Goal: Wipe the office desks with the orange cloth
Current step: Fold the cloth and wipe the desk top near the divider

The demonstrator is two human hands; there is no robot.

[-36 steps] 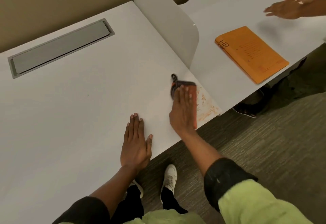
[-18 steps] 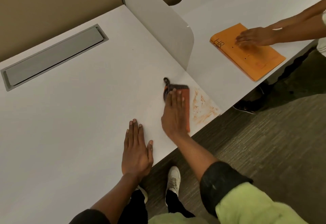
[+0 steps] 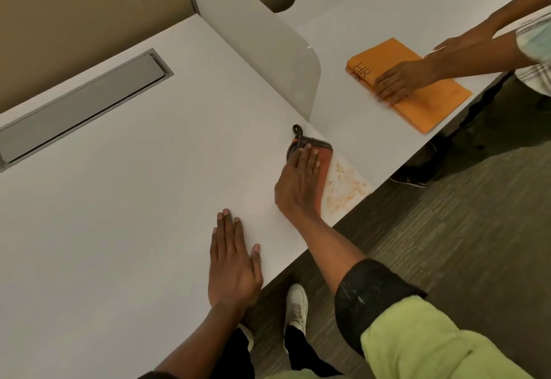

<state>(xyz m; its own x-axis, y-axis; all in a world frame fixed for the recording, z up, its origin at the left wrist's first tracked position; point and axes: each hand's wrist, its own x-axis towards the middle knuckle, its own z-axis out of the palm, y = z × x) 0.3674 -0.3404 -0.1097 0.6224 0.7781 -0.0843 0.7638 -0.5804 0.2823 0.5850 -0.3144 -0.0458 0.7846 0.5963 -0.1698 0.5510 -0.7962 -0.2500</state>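
The orange cloth (image 3: 325, 164), edged in dark grey with a small hanging loop, lies flat on the white desk (image 3: 134, 199) near its right front corner. My right hand (image 3: 298, 183) presses flat on the cloth and covers most of it. An orange smear (image 3: 343, 191) stains the desk just right of the cloth. My left hand (image 3: 232, 262) rests flat on the desk near the front edge, fingers together, holding nothing.
A white divider panel (image 3: 268, 50) separates this desk from the neighbouring desk (image 3: 343, 21). There, another person's hands (image 3: 399, 80) rest on an orange folder (image 3: 432, 104) marked HR. Grey cable hatches (image 3: 80, 110) sit at the back. Carpet floor lies below right.
My right hand and the cloth slid slightly left, off the orange smear. The other person's hand moved down onto the orange folder. My left hand stayed in place.
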